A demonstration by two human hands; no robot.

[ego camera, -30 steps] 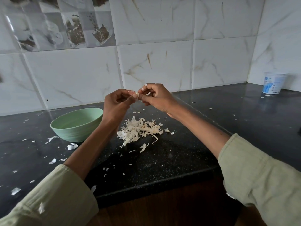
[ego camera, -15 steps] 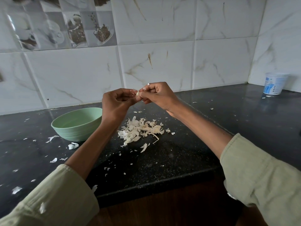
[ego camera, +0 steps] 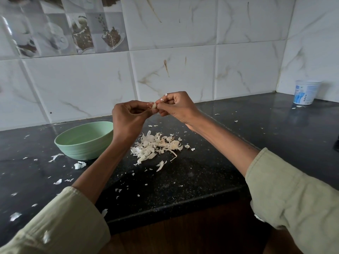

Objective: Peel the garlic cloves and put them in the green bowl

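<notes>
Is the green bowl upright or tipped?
Upright: the green bowl sits on its base on the black counter, rim facing up. Contents cannot be seen.

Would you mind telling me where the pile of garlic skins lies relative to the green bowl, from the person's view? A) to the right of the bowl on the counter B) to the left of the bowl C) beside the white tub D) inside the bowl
A: the skins lie heaped on the dark counter, right of the bowl.

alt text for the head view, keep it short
Both hands, left hand and right hand, pinch a garlic clove above a pile of peels on a black counter. A green bowl sits left.
</notes>
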